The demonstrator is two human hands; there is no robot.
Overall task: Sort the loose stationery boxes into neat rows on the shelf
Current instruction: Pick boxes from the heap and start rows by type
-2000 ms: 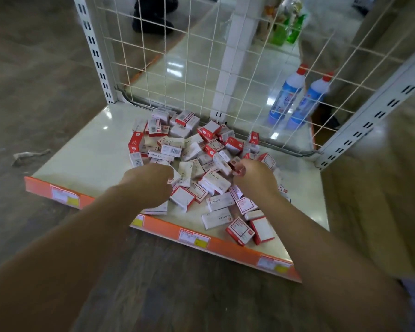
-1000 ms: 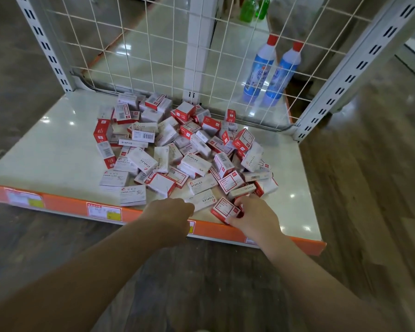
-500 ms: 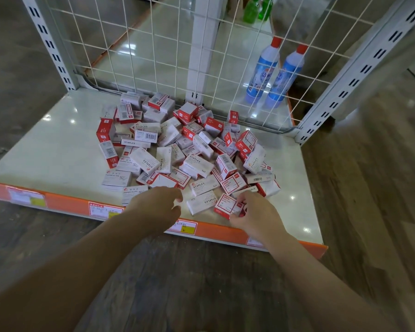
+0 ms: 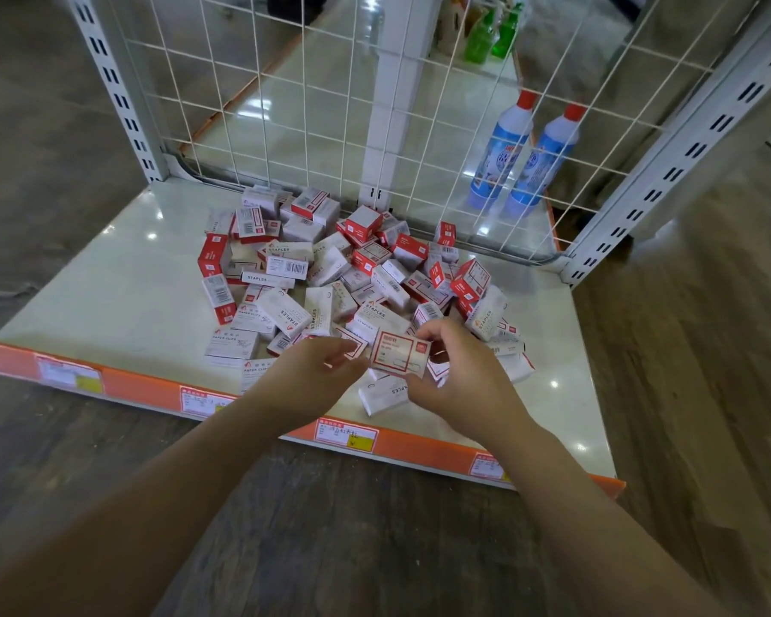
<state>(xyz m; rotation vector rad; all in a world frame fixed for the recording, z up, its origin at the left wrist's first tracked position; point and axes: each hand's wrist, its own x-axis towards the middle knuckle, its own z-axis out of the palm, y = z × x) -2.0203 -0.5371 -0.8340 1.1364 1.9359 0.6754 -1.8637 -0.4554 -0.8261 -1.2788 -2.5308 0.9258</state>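
1. Orange strip fronts the shelf; the bare shelf beside the heap is where I would start a row.
2. Right hand pinches a lifted box by its edge; left hand reaches toward it with fingers loosely curled, holding nothing I can make out.
3. Best, I judge: check its printed face, then set it flat and square to the strip.
4. Beyond, the heap lies unsorted, up to the mesh; take near boxes first.
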